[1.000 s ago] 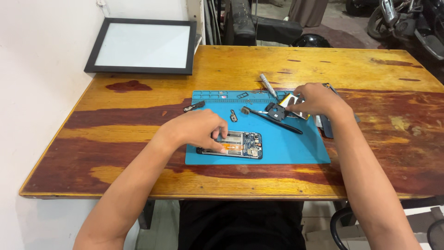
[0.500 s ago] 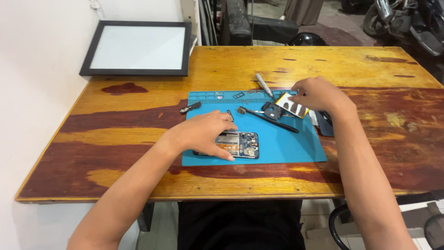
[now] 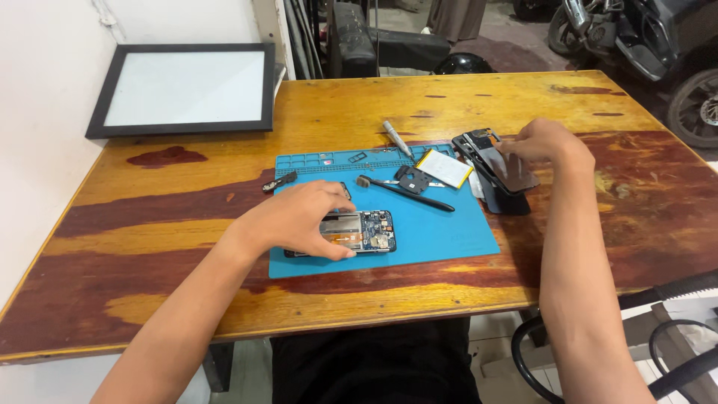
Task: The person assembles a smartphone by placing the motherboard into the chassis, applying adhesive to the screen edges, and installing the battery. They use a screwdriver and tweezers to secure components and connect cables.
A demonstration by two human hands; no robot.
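Opened phone (image 3: pixel 359 232), circuitry exposed, lies on a blue mat (image 3: pixel 449 232) near the wooden worktop's (image 3: pixel 187 299) front edge; the left hand (image 3: pixel 295 221) rests on it, fingers spread. The right hand (image 3: pixel 546 142) pinches a dark panel (image 3: pixel 508 168) toward the right edge. Small parts are indistinct.

left hand (image 3: pixel 299 221) lies palm down on opened phone (image 3: pixel 357 232), fingers spread over its left part; circuit board exposed at right end. phone sits on blue mat (image 3: pixel 449 236) on wooden surface (image 3: pixel 149 224). right hand (image 3: pixel 550 142) at far right, fingertips on dark phone panel (image 3: pixel 508 168) just off mat's right edge. on mat, far side: black brush (image 3: pixel 407 194), flat battery (image 3: pixel 444 167), silver screwdriver (image 3: pixel 396 138). black-framed panel (image 3: pixel 183 90) far left.
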